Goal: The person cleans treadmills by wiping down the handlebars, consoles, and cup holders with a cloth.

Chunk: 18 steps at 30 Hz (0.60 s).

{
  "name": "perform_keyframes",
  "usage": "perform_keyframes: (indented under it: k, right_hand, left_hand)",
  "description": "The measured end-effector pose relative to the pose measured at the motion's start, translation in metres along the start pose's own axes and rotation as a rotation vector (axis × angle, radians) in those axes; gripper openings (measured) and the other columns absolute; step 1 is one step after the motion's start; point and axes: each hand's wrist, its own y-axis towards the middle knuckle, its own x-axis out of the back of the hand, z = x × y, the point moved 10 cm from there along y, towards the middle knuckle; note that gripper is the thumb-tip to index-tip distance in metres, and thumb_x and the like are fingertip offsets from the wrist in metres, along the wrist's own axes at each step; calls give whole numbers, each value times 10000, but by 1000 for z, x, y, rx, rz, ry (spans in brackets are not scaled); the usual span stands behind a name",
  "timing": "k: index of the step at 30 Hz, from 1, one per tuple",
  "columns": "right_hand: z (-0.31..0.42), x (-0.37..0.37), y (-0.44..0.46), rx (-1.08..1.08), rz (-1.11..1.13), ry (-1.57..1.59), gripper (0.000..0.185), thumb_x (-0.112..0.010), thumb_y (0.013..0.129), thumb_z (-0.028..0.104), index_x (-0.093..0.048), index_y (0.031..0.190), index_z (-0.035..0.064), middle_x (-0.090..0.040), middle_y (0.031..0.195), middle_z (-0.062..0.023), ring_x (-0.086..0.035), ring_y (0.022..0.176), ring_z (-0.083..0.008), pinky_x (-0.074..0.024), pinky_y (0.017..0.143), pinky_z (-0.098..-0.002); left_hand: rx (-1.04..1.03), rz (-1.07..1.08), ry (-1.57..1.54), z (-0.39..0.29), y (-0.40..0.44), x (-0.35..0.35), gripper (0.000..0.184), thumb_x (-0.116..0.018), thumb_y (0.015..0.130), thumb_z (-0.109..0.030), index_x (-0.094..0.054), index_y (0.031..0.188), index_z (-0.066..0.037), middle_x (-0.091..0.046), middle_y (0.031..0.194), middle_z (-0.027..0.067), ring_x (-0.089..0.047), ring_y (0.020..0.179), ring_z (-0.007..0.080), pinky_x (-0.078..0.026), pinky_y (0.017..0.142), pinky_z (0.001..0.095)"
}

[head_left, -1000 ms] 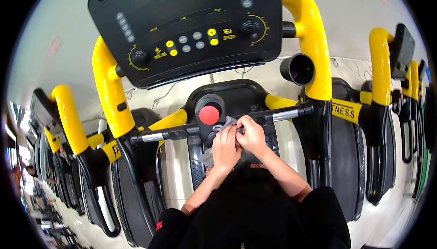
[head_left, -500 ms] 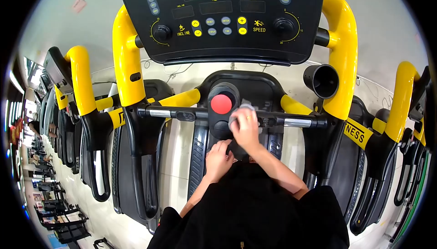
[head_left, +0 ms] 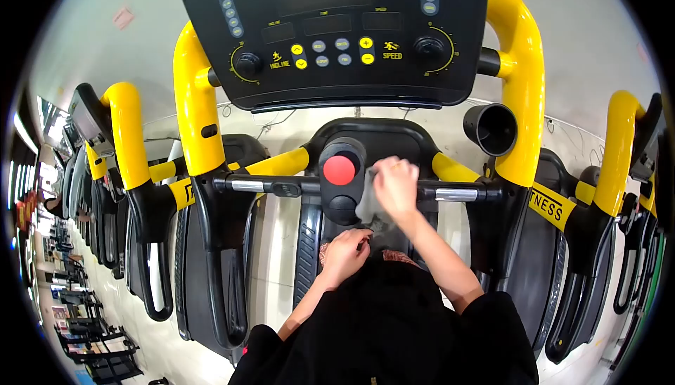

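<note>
My right hand [head_left: 396, 187] is closed on a grey cloth [head_left: 368, 199], which hangs down from the fingers on the left. It is over the treadmill's black crossbar [head_left: 422, 189], just right of the stop unit with its round red button [head_left: 339, 170]. My left hand [head_left: 346, 253] is lower, in front of my body and below the stop unit. Its fingers are curled in, and what they hold, if anything, is hidden. Patterned fabric shows beside it.
Above stands the treadmill console [head_left: 330, 33] with dials and buttons. Yellow uprights [head_left: 195, 104] flank me, with a black cup holder [head_left: 490, 130] on the right one. Silver grip plates [head_left: 455, 194] sit on the bar. More treadmills [head_left: 128, 135] line both sides.
My right hand has moved slightly right with the cloth, and more of the cloth now hangs in view. My left hand is a little lower. The console appears slightly shifted and tilted.
</note>
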Motion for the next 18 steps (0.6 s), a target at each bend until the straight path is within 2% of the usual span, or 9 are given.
perform_keyframes:
  k: [1,3,4,6,9,12,15,17,18]
  right_hand:
    - [11,-14,-12,71,83,-86,225,-600,690,70,-600,915,83,-578,928,-53,-531,904,-225,-375,814,-421]
    - [26,9,-33,128,-180,-14,306,-597,688,104,-606,992,71,-588,1011,-50,-530,956,-209,-365,857,-451]
    - [29,10,-40,146,-151,-73,380,-593,696,130,-596,1069,55,-580,1099,-61,-516,1032,-207,-351,905,-483]
    - [32,14,-44,143,-110,-122,398,-596,693,140,-592,1081,54,-575,1118,-66,-512,1051,-209,-349,912,-493]
    - [34,16,-45,163,-33,-154,449,-605,677,157,-576,1103,16,-569,1145,-116,-515,1070,-244,-351,933,-515]
    - [34,2,-38,208,-1,-163,444,-572,695,191,-584,1059,-64,-586,1097,-210,-544,1042,-299,-373,946,-500]
    - [21,-23,-21,59,144,-185,371,-567,707,200,-610,995,-30,-619,1044,-174,-579,1004,-267,-400,924,-434]
    - [19,-19,-2,-8,232,-162,314,-538,720,221,-638,896,-19,-649,942,-177,-624,916,-281,-445,876,-403]
    - [10,-30,2,-95,409,-99,300,-522,736,233,-661,862,-1,-658,891,-176,-637,864,-289,-460,842,-411]
  left_hand:
    - [-10,5,-6,-2,2,-2,227,-612,710,-21,-605,936,-33,-612,799,97,-594,762,285,-481,690,375]
    - [-11,45,-18,-5,5,-9,189,-610,706,-16,-608,894,-31,-610,803,97,-591,767,290,-480,688,376]
    - [-18,49,-22,-5,7,-10,189,-610,706,-16,-608,894,-31,-610,803,97,-591,767,290,-480,688,376]
    - [-109,62,10,-14,10,-10,145,-595,717,-34,-620,860,-41,-615,816,109,-592,780,306,-486,684,367]
    - [-105,122,18,-18,13,-16,127,-596,704,-33,-613,830,-37,-610,811,109,-582,787,315,-481,687,373]
    - [-39,134,15,-14,17,-14,129,-584,717,-58,-615,840,-36,-616,833,110,-583,811,313,-473,723,380]
    - [13,155,22,-9,16,-12,131,-578,737,-90,-615,851,-38,-611,835,113,-585,814,304,-472,736,393]
    - [-3,144,28,-11,14,-11,137,-574,744,-88,-621,865,-42,-614,843,112,-589,823,298,-473,742,390]
    - [-4,147,29,-12,13,-11,137,-574,744,-88,-621,865,-42,-614,843,112,-589,823,298,-473,742,390]
